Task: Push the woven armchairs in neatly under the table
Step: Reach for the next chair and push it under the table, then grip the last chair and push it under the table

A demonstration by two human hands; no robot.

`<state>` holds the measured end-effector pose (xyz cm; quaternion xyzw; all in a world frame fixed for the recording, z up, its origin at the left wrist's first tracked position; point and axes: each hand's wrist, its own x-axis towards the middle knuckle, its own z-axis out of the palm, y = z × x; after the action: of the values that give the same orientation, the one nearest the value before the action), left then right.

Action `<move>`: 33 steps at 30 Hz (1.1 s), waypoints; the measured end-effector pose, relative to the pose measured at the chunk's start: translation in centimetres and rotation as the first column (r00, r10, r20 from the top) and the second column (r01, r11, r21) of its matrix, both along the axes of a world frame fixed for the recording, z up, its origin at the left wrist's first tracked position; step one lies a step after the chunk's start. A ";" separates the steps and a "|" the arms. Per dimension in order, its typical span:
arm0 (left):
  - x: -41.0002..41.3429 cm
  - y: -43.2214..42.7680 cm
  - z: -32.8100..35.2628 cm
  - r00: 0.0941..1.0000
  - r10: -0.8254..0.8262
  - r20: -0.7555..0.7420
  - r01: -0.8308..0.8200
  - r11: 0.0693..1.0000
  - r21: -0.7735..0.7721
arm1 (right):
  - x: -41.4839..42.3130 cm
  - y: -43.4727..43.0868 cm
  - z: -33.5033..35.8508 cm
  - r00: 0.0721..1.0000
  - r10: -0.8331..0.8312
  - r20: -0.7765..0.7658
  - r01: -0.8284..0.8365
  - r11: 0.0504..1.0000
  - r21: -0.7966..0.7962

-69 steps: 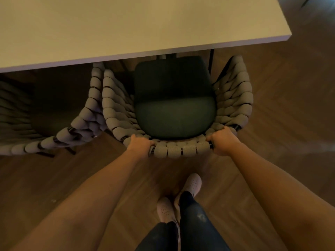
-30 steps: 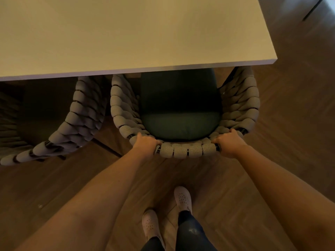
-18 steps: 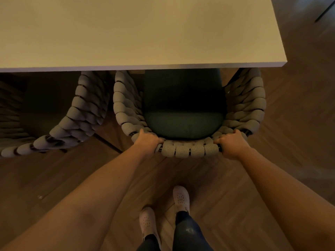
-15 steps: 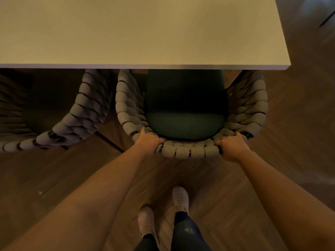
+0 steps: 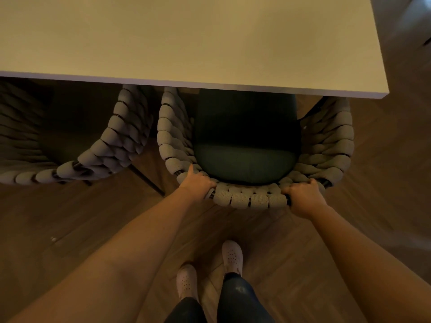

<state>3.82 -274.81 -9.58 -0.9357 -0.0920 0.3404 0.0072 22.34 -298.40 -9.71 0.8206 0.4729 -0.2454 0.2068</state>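
Note:
A woven armchair (image 5: 249,199) with thick grey rope weave and a dark green seat cushion (image 5: 245,145) stands in front of me, its front part hidden under the pale table (image 5: 186,43). My left hand (image 5: 197,183) grips the left end of its top back rail. My right hand (image 5: 303,194) grips the right end of the same rail. A second woven armchair (image 5: 109,145) stands to the left, also partly under the table edge, touched by neither hand.
The table's right corner (image 5: 382,94) ends just past the chair's right arm. Wooden floor (image 5: 384,183) lies to the right and behind me. My feet in pale shoes (image 5: 231,255) stand close behind the chair. The left chair's dark leg (image 5: 149,180) slants between the two chairs.
The held armchair has slid forward under the table, so less of its green seat shows. Both hands kept their grip on the back rail, and my feet stepped forward.

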 end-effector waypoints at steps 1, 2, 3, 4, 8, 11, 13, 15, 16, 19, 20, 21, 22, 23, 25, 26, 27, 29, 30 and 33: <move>-0.1 -0.1 0.0 1.000 -0.005 0.013 0.005 1.000 -0.003 | 0.1 0.3 0.2 1.000 -0.003 -0.007 0.003 0.999 -0.033; -0.1 -0.1 -0.1 0.999 -0.007 0.032 0.007 1.000 -0.004 | 0.2 0.8 0.2 1.000 -0.012 -0.019 0.010 0.996 -0.089; -0.3 0.0 -0.1 0.999 -0.008 0.051 0.008 1.000 -0.010 | 0.2 1.6 0.4 0.999 -0.020 -0.037 0.013 0.987 -0.160; -0.7 0.2 0.0 0.998 -0.001 0.068 0.003 1.000 -0.026 | 0.0 2.4 0.5 0.995 -0.057 -0.082 0.038 0.975 -0.217; -2.9 2.1 -0.1 0.977 0.057 0.206 -0.036 0.994 -0.104 | -3.0 7.1 1.2 0.875 -0.235 -0.423 0.125 0.954 -0.271; -6.2 3.8 0.2 0.917 0.122 0.379 -0.051 0.980 -0.193 | -6.8 11.5 2.4 0.843 -0.211 -0.495 0.169 0.977 -0.128; -9.8 6.3 0.3 0.837 0.134 0.530 -0.045 0.983 -0.178 | -10.1 15.5 3.1 0.850 -0.150 -0.505 0.197 0.979 0.042; -13.6 9.2 0.3 0.802 0.209 0.560 -0.123 0.974 -0.188 | -13.6 19.2 3.6 0.876 -0.088 -0.474 0.215 0.951 0.221; -15.5 10.7 0.4 0.798 0.243 0.551 -0.165 0.968 -0.189 | -15.3 20.8 3.8 0.896 -0.056 -0.441 0.205 0.932 0.298; -21.9 16.8 0.5 0.819 0.324 0.475 -0.277 0.946 -0.168 | -21.1 26.2 3.9 0.930 0.002 -0.369 0.164 0.893 0.419; -24.3 19.2 0.6 0.824 0.346 0.449 -0.307 0.938 -0.160 | -23.2 28.3 3.7 0.935 0.009 -0.355 0.158 0.885 0.439; -26.4 21.1 0.8 0.838 0.362 0.409 -0.328 0.932 -0.153 | -24.8 29.9 3.6 0.939 0.014 -0.344 0.153 0.878 0.453; -28.3 22.9 0.9 0.846 0.371 0.382 -0.345 0.928 -0.139 | -26.4 31.5 3.6 0.942 0.023 -0.336 0.145 0.874 0.465; -30.7 25.2 1.2 0.859 0.379 0.343 -0.361 0.925 -0.118 | -28.5 33.5 3.4 0.945 0.032 -0.325 0.133 0.872 0.471; -34.1 28.7 1.8 0.865 0.400 0.302 -0.397 0.915 -0.075 | -31.4 36.7 3.1 0.952 0.039 -0.305 0.114 0.876 0.468; -35.9 30.6 2.1 0.861 0.420 0.288 -0.423 0.904 -0.057 | -33.2 38.5 3.1 0.952 0.045 -0.301 0.104 0.883 0.458; -37.1 32.0 2.5 0.855 0.441 0.274 -0.448 0.893 -0.039 | -34.4 39.8 2.9 0.953 0.053 -0.297 0.090 0.889 0.448; -39.3 34.3 3.0 0.848 0.477 0.230 -0.489 0.872 -0.006 | -36.5 42.1 2.8 0.952 0.100 -0.290 0.035 0.904 0.426; -40.3 35.7 3.1 0.841 0.498 0.213 -0.509 0.861 -0.002 | -37.4 43.4 2.6 0.948 0.136 -0.288 -0.003 0.909 0.417; -42.1 39.3 2.7 0.852 0.500 0.154 -0.514 0.855 0.069 | -38.8 46.6 2.0 0.939 0.232 -0.255 -0.123 0.916 0.381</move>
<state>-38.25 -235.52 -6.90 -0.8967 -0.3541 0.2630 -0.0385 -16.41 -251.83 -7.67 0.7517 0.6085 -0.2542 0.0021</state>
